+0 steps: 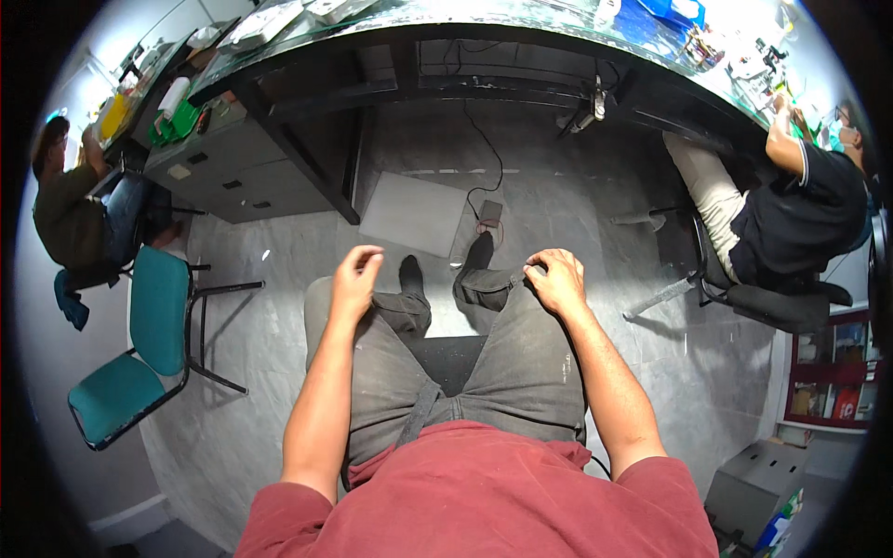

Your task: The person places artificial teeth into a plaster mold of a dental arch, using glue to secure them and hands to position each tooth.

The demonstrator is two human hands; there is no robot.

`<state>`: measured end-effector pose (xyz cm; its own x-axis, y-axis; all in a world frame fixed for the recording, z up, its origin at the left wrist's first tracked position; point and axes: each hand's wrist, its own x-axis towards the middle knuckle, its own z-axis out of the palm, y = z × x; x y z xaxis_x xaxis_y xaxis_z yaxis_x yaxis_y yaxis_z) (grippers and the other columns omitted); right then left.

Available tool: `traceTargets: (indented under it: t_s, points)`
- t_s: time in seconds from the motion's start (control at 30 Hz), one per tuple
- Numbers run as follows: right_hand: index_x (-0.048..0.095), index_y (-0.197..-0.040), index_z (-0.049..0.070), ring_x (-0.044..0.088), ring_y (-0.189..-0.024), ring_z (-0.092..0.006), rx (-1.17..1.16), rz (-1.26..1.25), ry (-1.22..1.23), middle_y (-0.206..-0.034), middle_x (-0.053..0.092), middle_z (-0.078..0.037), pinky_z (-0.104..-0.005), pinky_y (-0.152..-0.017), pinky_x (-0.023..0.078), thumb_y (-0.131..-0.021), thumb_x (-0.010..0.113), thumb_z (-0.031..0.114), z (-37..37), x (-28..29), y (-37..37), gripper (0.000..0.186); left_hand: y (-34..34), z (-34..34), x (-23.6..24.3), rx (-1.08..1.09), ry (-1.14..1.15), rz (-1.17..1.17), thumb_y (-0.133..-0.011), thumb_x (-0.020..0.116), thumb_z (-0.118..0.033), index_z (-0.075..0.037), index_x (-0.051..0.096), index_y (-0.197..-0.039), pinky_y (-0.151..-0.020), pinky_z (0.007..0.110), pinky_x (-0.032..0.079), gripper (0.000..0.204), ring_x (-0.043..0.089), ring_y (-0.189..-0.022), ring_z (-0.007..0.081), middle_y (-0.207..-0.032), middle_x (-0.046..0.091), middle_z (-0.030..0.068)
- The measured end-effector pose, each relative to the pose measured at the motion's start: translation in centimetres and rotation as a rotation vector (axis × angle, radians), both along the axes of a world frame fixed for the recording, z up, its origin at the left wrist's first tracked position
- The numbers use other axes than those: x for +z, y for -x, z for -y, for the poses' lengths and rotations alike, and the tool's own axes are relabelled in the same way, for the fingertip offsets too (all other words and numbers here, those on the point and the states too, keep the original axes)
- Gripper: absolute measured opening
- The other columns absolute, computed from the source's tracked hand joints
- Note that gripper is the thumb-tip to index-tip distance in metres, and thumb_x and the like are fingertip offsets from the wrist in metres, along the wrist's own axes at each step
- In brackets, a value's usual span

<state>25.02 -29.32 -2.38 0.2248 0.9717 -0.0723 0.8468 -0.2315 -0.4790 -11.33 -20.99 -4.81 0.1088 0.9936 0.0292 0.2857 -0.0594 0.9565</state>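
Note:
My left hand (pixel 355 282) is over my left knee, its fingers loosely curved with a gap between thumb and fingers, and nothing in it. On my right knee rests my right hand (pixel 558 281), back of the hand up, fingers loosely bent and no object showing in it. Both hands are at the grey trousers (pixel 521 363) I wear as I sit. The undersides of the right fingers are hidden against the knee.
A workbench (pixel 419 26) with a dark frame spans the far side. Under it lie a flat grey panel (pixel 414 214) and a black cable (pixel 499 158). Grey drawers (pixel 244 177) and a teal chair (pixel 158 312) are left. People sit on both sides.

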Motion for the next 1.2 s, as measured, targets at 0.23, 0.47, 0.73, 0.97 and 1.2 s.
traceTargets:
  t_s: [0.23,0.47,0.73,0.97,1.2]
  points:
    - [0.076,-0.101,0.011,0.050,-0.130,-0.0279,0.088,0.086,0.013,-0.123,0.067,-0.009,-0.0515,-0.118,0.026,-0.086,0.069,0.034,-1.1,1.1,1.9,0.028,7.6,4.9,2.0,0.355,-0.040,-0.300,-0.094,0.065,-0.008,-0.004,0.068,-0.110,-0.095,0.036,0.049,0.016,0.061,-0.108,0.0226,-0.112,0.066,0.0091]
    - [0.073,-0.109,0.008,0.062,-0.114,-0.0288,0.252,0.259,0.163,-0.108,0.071,-0.013,-0.0547,-0.113,0.032,-0.088,0.068,0.037,-4.5,-0.2,1.7,0.037,4.2,2.5,3.7,0.305,-0.103,-0.613,-0.086,0.071,-0.009,-0.006,0.069,-0.101,-0.101,0.042,0.043,0.016,0.053,-0.115,0.0303,-0.112,0.064,0.0089]
    - [0.074,-0.103,0.007,0.067,-0.106,-0.0290,0.113,0.259,0.199,-0.102,0.074,-0.014,-0.0438,-0.103,0.042,-0.088,0.067,0.036,-8.7,1.7,-1.6,0.034,-0.4,-4.6,3.6,0.150,-0.123,-0.584,-0.085,0.074,-0.023,-0.008,0.072,-0.103,-0.109,0.046,0.039,0.024,0.051,-0.123,0.0318,-0.123,0.064,0.0099]
    - [0.075,-0.104,0.007,0.067,-0.108,-0.0307,0.044,0.266,0.189,-0.103,0.075,-0.015,-0.0441,-0.106,0.041,-0.090,0.066,0.037,-7.9,1.5,-2.4,0.034,-0.1,-3.2,5.6,-0.342,-0.109,-0.839,-0.085,0.071,-0.040,-0.014,0.072,-0.122,-0.124,0.061,0.010,0.045,0.029,-0.151,0.0353,-0.149,0.053,0.0093]
    - [0.077,-0.103,0.010,0.068,-0.106,-0.0356,-0.002,0.208,0.284,-0.102,0.076,-0.016,-0.0463,-0.100,0.048,-0.091,0.065,0.038,-8.6,2.0,0.1,0.033,2.1,-0.2,5.9,-0.394,-0.226,-0.590,-0.085,0.073,-0.035,-0.014,0.074,-0.115,-0.125,0.060,0.011,0.037,0.031,-0.150,0.0329,-0.143,0.059,0.0049]
